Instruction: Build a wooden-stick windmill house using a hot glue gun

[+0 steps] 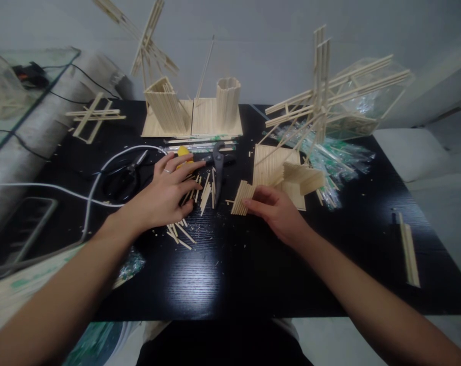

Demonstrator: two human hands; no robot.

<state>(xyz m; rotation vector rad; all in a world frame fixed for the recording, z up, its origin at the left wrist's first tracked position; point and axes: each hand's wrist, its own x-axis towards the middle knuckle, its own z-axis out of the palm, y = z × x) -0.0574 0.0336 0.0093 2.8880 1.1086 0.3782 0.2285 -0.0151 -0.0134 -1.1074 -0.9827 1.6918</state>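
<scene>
My left hand (169, 190) is stretched over the table with its fingers spread. Beneath and beyond its fingertips sits a yellow object (183, 151), partly covered, so its kind is unclear. Short cut wooden sticks (206, 194) lie scattered by that hand, and dark-handled cutting pliers (218, 165) rest just to their right. Between the thumb and fingers of my right hand (276, 211) is a small panel of side-by-side wooden sticks (241, 198). Behind that hand, a folded stick wall (304, 178) stands on a flat stick base (266, 165).
Two stick towers (167, 107) (227, 104) stand at the back. Stick crosses lie at left (95, 118) and rise at right (319, 94). Plastic-wrapped sticks (329, 157), scissors (129, 175), a white cord (98, 178) and a stick bundle (409, 251) are around.
</scene>
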